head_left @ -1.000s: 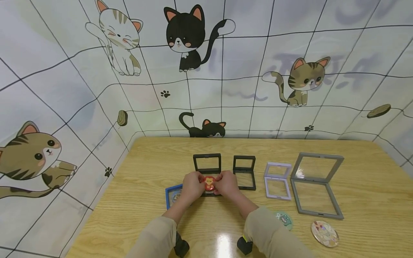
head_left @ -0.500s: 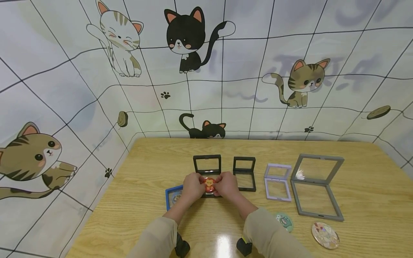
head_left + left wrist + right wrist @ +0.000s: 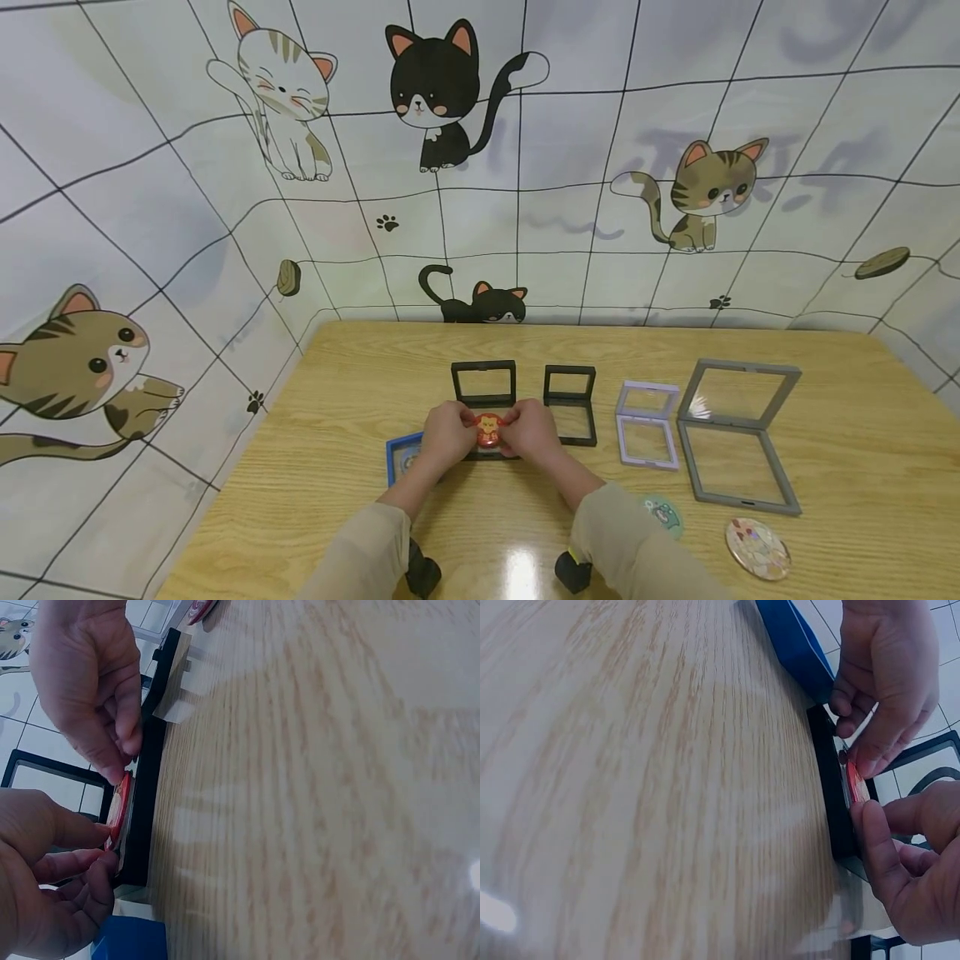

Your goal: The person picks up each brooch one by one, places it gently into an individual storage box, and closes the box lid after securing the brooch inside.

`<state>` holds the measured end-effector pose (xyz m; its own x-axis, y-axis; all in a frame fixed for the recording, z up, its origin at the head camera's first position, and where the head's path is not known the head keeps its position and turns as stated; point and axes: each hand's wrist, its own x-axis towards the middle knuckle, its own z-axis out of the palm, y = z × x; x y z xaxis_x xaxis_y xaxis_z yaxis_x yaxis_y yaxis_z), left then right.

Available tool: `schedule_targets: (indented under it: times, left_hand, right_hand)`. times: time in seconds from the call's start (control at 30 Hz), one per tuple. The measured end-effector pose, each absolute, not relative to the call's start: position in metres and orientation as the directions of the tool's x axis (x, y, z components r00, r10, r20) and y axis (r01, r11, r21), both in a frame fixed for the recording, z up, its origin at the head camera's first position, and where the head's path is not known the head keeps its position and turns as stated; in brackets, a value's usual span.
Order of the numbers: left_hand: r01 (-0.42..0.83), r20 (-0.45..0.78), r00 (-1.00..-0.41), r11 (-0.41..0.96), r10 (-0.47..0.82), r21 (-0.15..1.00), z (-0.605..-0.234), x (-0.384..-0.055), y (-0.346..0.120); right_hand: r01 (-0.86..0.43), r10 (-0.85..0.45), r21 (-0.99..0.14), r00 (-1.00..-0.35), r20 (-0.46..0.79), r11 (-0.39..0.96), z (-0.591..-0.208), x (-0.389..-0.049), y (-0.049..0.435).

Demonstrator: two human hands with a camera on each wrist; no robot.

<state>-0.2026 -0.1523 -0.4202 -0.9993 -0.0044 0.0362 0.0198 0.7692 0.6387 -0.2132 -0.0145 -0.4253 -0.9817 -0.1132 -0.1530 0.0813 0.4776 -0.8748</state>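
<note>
A round red badge (image 3: 489, 430) with a yellow cartoon figure is pinched at its left edge by my left hand (image 3: 447, 437) and at its right edge by my right hand (image 3: 534, 433). It lies over the lower half of an opened black display frame (image 3: 483, 364), whose lid stands up behind. In the left wrist view the badge (image 3: 118, 810) is right at the frame's clear film, with fingertips of the left hand (image 3: 52, 862) and right hand (image 3: 94, 682) on it. The right wrist view shows the same badge (image 3: 856, 781) between both hands' fingertips.
Left of the hands lies a blue frame (image 3: 401, 450) with a badge in it. To the right stand a smaller black frame (image 3: 570, 404), a lilac frame (image 3: 647, 423) and a large grey frame (image 3: 738, 433), all opened. A green badge (image 3: 663, 517) and a pale patterned badge (image 3: 757, 548) lie nearer the front.
Both hands keep their pinch on the red badge, which stays over the black frame with hardly any motion. The head view has shifted slightly.
</note>
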Motion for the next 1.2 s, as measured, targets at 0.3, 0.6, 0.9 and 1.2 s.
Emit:
schedule_targets:
  times: [0.3, 0.6, 0.9, 1.2]
  left_hand:
    - [0.053, 0.081, -0.997, 0.702, -0.006, 0.710, -0.417, -0.204, -0.162]
    - [-0.053, -0.006, -0.997, 0.621, -0.076, 0.782, -0.395, -0.215, -0.174]
    - [-0.063, -0.073, -0.997, 0.603, -0.007, 0.795, -0.383, -0.218, -0.171]
    - [-0.066, -0.082, -0.997, 0.547, 0.004, 0.834, -0.385, -0.217, -0.171]
  right_hand:
    - [-0.013, -0.197, -0.829, -0.973, -0.118, 0.559, -0.418, -0.207, -0.002]
    - [-0.066, -0.215, -0.729, -0.970, -0.114, 0.682, -0.418, -0.197, 0.002]
    - [-0.038, -0.261, -0.767, -0.950, -0.170, 0.641, -0.422, -0.194, 0.002]
    - [0.032, -0.256, -0.817, -0.942, -0.217, 0.575, -0.423, -0.196, 0.006]
